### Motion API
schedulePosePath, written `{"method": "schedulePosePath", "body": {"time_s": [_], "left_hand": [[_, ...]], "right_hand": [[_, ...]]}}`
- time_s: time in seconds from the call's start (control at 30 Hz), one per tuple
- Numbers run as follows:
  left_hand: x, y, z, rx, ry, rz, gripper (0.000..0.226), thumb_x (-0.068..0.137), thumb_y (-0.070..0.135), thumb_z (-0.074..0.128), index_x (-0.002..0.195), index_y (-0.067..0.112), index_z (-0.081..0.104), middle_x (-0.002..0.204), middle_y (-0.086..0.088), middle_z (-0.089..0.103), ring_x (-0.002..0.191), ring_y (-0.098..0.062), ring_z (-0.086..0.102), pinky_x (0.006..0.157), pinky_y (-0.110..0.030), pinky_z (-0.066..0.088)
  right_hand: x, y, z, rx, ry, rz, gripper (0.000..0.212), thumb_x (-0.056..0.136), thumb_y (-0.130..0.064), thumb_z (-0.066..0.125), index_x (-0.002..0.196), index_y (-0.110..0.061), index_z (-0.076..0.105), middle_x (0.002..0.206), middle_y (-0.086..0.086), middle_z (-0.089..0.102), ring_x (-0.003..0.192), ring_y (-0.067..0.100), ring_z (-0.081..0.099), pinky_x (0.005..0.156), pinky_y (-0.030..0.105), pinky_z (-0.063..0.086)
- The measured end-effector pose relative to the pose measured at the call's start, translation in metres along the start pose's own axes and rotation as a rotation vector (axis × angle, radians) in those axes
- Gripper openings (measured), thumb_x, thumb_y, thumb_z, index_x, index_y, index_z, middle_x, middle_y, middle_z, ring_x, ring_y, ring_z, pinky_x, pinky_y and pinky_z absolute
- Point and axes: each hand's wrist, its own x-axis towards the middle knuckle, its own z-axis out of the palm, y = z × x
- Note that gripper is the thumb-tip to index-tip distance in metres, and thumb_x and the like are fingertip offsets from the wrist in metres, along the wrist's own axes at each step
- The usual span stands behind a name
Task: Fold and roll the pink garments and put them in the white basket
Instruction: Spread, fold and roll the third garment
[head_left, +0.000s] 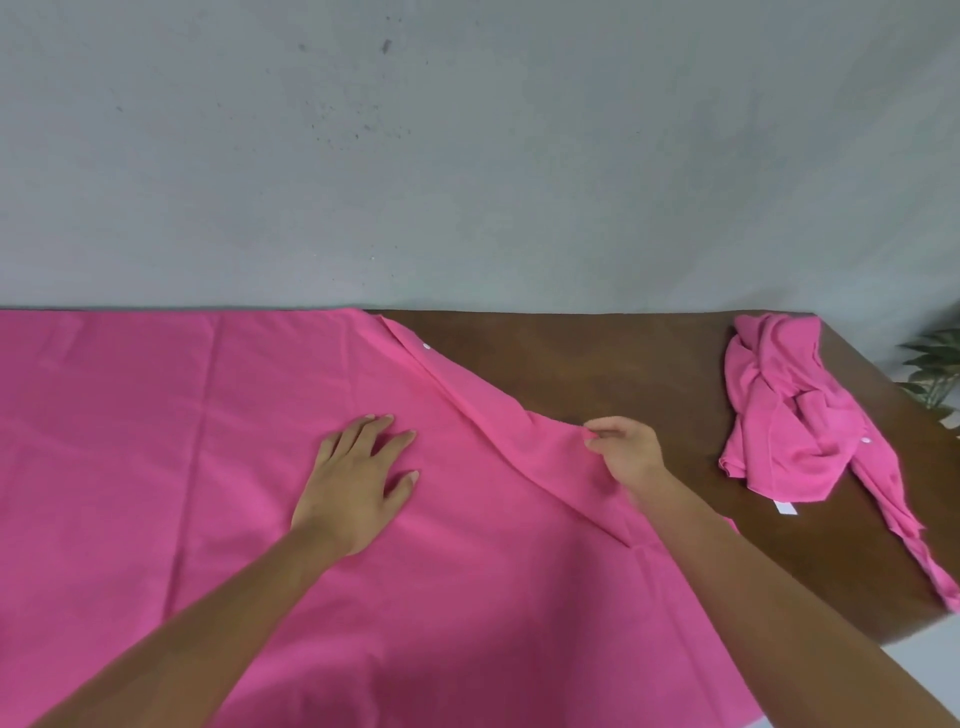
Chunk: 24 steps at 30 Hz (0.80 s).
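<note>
Spread pink garment (156, 467) lies flat; crumpled garment (789, 415), perhaps shirt, apart.

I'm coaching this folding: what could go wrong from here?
The right hand pinches only a small bit of edge on the spread garment, so the fold may slip or go crooked. The crumpled garment lies by the right edge of the table, one end trailing along it; it might slide off.

Soft, even, moderately bright light falls from above. The pink garment (208, 467) darkens toward 6 o'clock, and a faint, diffuse shadow lies on the surface (597, 364) beside the right hand (623, 447). Wide-angle distortion skews the surface's edge at 4 o'clock. The plant (935, 369) at 3 o'clock looks smeared, and fine detail is soft throughout.
</note>
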Motion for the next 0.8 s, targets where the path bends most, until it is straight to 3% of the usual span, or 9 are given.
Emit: {"method": "schedulePosePath", "body": {"time_s": [0.13,0.2,0.3,0.43,0.5,0.6,0.67,0.8], "left_hand": [[-0.001,0.001,-0.001,-0.010,0.020,-0.002,0.065,0.097,0.064,0.022,0.153,0.035,0.039,0.161,0.006,0.031,0.151,-0.018,0.020,0.123,-0.042,0.020],[-0.001,0.000,0.000,-0.006,0.018,-0.005,0.064,0.098,0.064,0.023,0.153,0.035,0.039,0.160,0.007,0.030,0.151,-0.016,0.020,0.123,-0.041,0.020],[-0.001,0.000,0.001,-0.007,0.034,-0.005,0.063,0.098,0.064,0.026,0.151,0.035,0.043,0.159,0.007,0.034,0.150,-0.016,0.023,0.122,-0.040,0.021],[-0.001,0.000,0.002,-0.001,0.035,-0.012,0.063,0.097,0.065,0.027,0.151,0.036,0.043,0.159,0.009,0.034,0.150,-0.014,0.022,0.121,-0.037,0.018],[-0.001,0.001,0.002,-0.004,0.044,-0.014,0.063,0.097,0.065,0.027,0.150,0.036,0.045,0.158,0.009,0.035,0.150,-0.013,0.023,0.120,-0.035,0.017],[-0.001,0.003,0.000,-0.005,0.042,-0.019,0.062,0.097,0.063,0.030,0.150,0.036,0.045,0.158,0.008,0.036,0.150,-0.013,0.023,0.120,-0.034,0.016],[-0.001,0.003,0.000,-0.002,0.041,-0.020,0.061,0.097,0.063,0.031,0.150,0.037,0.045,0.158,0.009,0.036,0.150,-0.012,0.023,0.120,-0.032,0.013],[0.000,0.002,0.002,0.002,0.042,-0.016,0.058,0.097,0.061,0.036,0.149,0.037,0.045,0.157,0.008,0.037,0.149,-0.013,0.025,0.120,-0.035,0.017]], "right_hand": [[0.006,-0.015,-0.004,0.142,0.001,-0.060,0.041,0.082,0.015,0.065,0.085,-0.025,0.074,0.094,-0.005,0.072,0.096,0.015,0.065,0.074,0.010,0.046],[0.011,-0.028,-0.010,0.077,-0.005,-0.185,0.040,0.085,0.014,0.061,0.099,-0.021,0.075,0.106,-0.003,0.073,0.099,0.010,0.065,0.083,0.009,0.047],[0.019,-0.051,-0.023,-0.023,0.052,-0.454,0.050,0.084,0.014,0.053,0.121,-0.015,0.072,0.120,-0.006,0.068,0.115,0.009,0.061,0.103,0.017,0.042],[0.033,-0.062,-0.032,-0.110,0.125,-0.706,0.055,0.085,0.011,0.053,0.134,-0.013,0.063,0.130,-0.007,0.060,0.120,0.005,0.054,0.103,0.006,0.034],[0.055,-0.050,-0.030,-0.278,0.093,-0.670,0.052,0.089,0.004,0.057,0.140,-0.008,0.056,0.141,0.005,0.056,0.130,0.018,0.050,0.109,0.017,0.032],[0.085,-0.020,-0.020,-0.593,-0.019,-0.439,0.055,0.093,-0.016,0.061,0.146,-0.008,0.048,0.153,0.018,0.042,0.145,0.034,0.031,0.117,0.040,0.023],[0.090,-0.007,-0.011,-0.625,-0.057,-0.398,0.052,0.095,-0.022,0.060,0.145,-0.010,0.050,0.156,0.015,0.039,0.147,0.032,0.027,0.119,0.042,0.022],[0.086,-0.006,0.010,-0.632,-0.174,-0.494,0.051,0.103,-0.029,0.052,0.149,-0.009,0.045,0.155,0.011,0.043,0.142,0.029,0.036,0.118,0.042,0.029]]}}
